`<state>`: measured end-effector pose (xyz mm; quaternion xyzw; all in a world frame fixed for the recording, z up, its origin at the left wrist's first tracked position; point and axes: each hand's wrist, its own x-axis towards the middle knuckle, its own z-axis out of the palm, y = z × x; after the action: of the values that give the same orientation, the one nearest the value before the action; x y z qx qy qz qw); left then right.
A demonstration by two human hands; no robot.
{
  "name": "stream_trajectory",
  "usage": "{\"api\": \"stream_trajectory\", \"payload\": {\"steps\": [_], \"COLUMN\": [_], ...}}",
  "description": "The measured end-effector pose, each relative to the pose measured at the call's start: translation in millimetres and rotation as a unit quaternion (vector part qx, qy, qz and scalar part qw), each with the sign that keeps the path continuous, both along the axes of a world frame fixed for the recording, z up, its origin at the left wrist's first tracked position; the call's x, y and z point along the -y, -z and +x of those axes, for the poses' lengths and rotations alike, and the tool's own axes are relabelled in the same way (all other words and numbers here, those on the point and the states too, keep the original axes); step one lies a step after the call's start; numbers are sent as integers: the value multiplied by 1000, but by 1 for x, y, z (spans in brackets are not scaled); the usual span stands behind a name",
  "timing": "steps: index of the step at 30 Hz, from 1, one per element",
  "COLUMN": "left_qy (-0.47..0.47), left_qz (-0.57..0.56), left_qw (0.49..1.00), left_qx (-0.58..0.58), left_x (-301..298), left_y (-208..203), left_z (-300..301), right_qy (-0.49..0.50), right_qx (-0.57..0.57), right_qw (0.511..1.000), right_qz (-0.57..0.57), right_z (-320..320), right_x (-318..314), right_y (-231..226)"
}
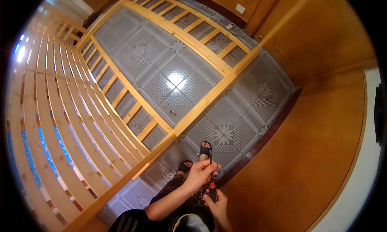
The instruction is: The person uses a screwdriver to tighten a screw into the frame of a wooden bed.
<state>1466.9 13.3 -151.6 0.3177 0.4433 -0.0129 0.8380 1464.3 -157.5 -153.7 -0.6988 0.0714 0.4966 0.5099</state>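
Right hand (218, 206) is wrapped round the screwdriver handle (213, 192); the shaft (211, 177), pinched by the left hand (199, 176), should be steadied lightly.

The bare left forearm (171, 200) slants up and rightward from the lower edge to a fairly straight wrist (188, 187), and the left grip (200, 175) is drawn into a light pinch, its fingers pointing to the right. Nearer the torso and just below it, the right grip (219, 208) is curled closed with the thumb on its left side, while only a short length of the right forearm (224, 224) shows. The two are close together but apart.
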Motion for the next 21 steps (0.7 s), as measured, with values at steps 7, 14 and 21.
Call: {"api": "stream_trajectory", "payload": {"steps": [7,14,21], "left_qy": [-34,-115,-154], "left_qz": [14,30,47], "left_qw": [998,987,980], "left_qx": [47,105,114], "left_x": [-36,-98,-186], "left_y": [4,-22,-30], "left_z": [70,100,104], "right_qy": [-119,-185,-258], "right_qx": [112,155,207], "right_qw": [985,969,944], "right_qz": [-56,-45,-8], "right_z": [98,152,185], "right_x": [-28,-114,-216], "right_y": [10,-19,-31]}}
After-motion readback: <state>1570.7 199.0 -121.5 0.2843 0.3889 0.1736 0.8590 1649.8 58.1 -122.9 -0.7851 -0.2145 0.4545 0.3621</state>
